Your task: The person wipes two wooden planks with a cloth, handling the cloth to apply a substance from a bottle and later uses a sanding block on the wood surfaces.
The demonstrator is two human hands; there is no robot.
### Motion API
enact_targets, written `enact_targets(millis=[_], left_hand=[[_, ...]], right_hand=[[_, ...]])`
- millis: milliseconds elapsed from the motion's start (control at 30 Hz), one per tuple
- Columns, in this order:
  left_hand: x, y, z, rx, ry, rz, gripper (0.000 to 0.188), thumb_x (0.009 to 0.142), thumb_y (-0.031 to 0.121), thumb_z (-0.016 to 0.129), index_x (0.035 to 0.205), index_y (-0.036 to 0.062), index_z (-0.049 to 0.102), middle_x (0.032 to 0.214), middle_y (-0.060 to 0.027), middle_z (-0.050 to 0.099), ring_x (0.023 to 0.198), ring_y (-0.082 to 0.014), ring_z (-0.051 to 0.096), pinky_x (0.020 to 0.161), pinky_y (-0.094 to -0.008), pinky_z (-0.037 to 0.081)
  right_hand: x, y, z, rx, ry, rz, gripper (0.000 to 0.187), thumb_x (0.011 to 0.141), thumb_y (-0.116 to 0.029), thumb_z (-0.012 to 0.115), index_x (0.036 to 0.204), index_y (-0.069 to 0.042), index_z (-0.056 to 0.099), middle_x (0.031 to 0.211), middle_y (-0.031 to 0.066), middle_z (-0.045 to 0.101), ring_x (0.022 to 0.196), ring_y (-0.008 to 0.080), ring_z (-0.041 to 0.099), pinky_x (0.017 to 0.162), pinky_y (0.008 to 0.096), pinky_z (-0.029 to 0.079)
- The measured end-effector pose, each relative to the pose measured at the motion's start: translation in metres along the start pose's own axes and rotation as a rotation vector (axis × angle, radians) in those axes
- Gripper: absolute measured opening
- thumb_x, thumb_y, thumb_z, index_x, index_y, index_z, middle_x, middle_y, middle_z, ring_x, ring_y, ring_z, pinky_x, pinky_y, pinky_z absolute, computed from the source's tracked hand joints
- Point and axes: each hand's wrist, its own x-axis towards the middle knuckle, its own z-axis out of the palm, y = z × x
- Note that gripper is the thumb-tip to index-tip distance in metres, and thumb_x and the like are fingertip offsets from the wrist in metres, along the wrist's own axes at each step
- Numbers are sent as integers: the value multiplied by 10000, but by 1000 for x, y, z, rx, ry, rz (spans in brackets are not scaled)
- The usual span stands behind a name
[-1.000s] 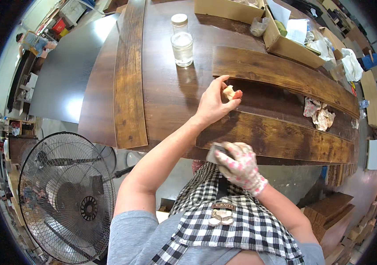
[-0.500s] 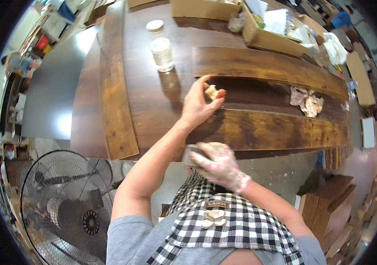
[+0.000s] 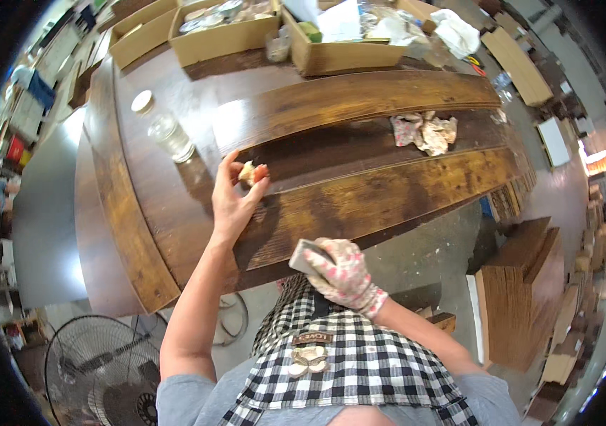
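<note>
My bare left hand (image 3: 230, 202) pinches a small crumpled wad (image 3: 252, 172), cream with a reddish end, between thumb and fingers. It hovers by the left end of a brown wood-grain board (image 3: 388, 193) lying along the near table edge. My right hand (image 3: 342, 273), in a white glove with pink spots, grips a flat grey block (image 3: 301, 257) in front of that edge; the block's exact kind is unclear. Behind lies another similar board (image 3: 360, 96). Between the boards sits a pink-spotted white glove (image 3: 406, 130) beside a stained crumpled cloth (image 3: 438, 135).
A clear bottle (image 3: 170, 138) with a white cap stands left on the dark table (image 3: 193, 85). Open cardboard boxes (image 3: 345, 58) line the far side. One long board (image 3: 122, 192) lies at the left. A fan (image 3: 104, 373) stands lower left, stacked panels (image 3: 519, 305) at right.
My view has swung, so the table and bottle sit further left and tilted. The left hand keeps the wad near the board's end; the right hand still holds the grey block, now seen more clearly.
</note>
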Motion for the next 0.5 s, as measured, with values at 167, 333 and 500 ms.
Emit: enact_targets(millis=[167, 333, 500], left_hand=[[-4, 3, -8, -17, 47, -38, 670, 780, 119, 743, 1345, 16, 399, 1049, -75, 557, 981, -172, 583, 927, -334, 461], [0, 12, 0, -42, 45, -55, 662, 787, 130, 738, 1345, 19, 399, 1046, -73, 555, 976, -166, 574, 928, -338, 457], [-4, -2, -6, -20, 31, -71, 647, 827, 190, 717, 1364, 53, 384, 1110, -77, 523, 1026, -174, 553, 944, -342, 440]], right_hand=[[-58, 77, -45, -251, 83, 476, 482, 673, -204, 736, 1099, -47, 573, 1085, 155, 539, 1007, 311, 544, 861, 404, 473], [-38, 57, -44, -73, 131, 426, 484, 665, -241, 739, 1088, -68, 581, 1080, 156, 548, 988, 311, 545, 852, 444, 458], [-52, 73, -43, -187, 181, 402, 449, 680, -209, 721, 1072, -59, 561, 1069, 153, 539, 1000, 316, 546, 879, 432, 464]])
